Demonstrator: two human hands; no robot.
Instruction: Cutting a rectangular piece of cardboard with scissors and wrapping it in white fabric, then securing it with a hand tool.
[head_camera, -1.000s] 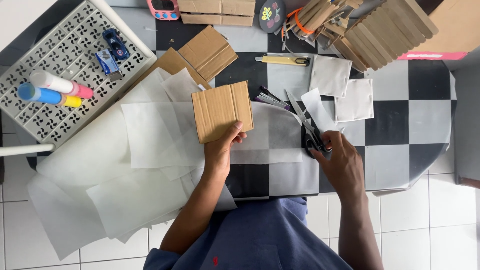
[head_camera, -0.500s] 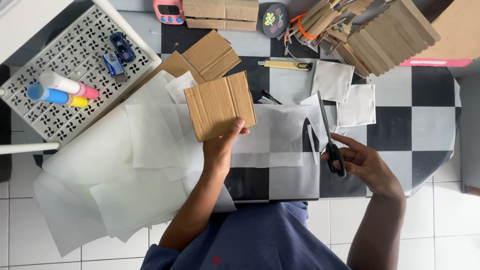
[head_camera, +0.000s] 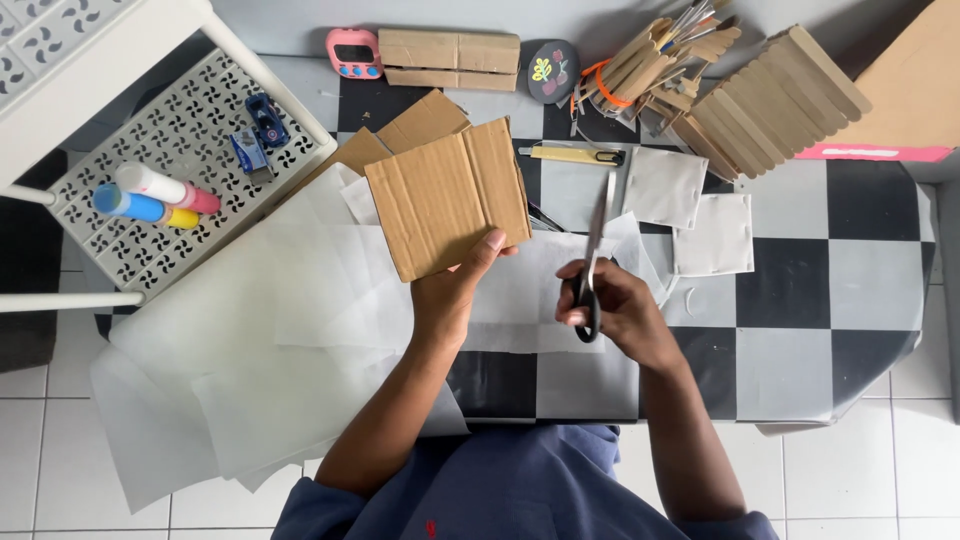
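My left hand (head_camera: 450, 290) grips the lower right corner of a square piece of brown corrugated cardboard (head_camera: 445, 195), lifted above the table. My right hand (head_camera: 620, 310) holds black-handled scissors (head_camera: 592, 250) with the blades pointing up and away, just right of the cardboard. Under both hands lie overlapping sheets of thin white paper (head_camera: 290, 330) spread over the black-and-grey chequered table (head_camera: 790, 290).
A white perforated rack (head_camera: 140, 240) at left carries glue sticks (head_camera: 150, 195) and small items. Cardboard scraps (head_camera: 420, 120), a yellow utility knife (head_camera: 570, 154), cut white squares (head_camera: 690, 205), stick-built pieces (head_camera: 740, 90), a pink timer (head_camera: 355, 50) sit at the back.
My right hand picked the scissors up from the table and swung them left toward the cardboard, blades now upright. My left hand raised the cardboard slightly.
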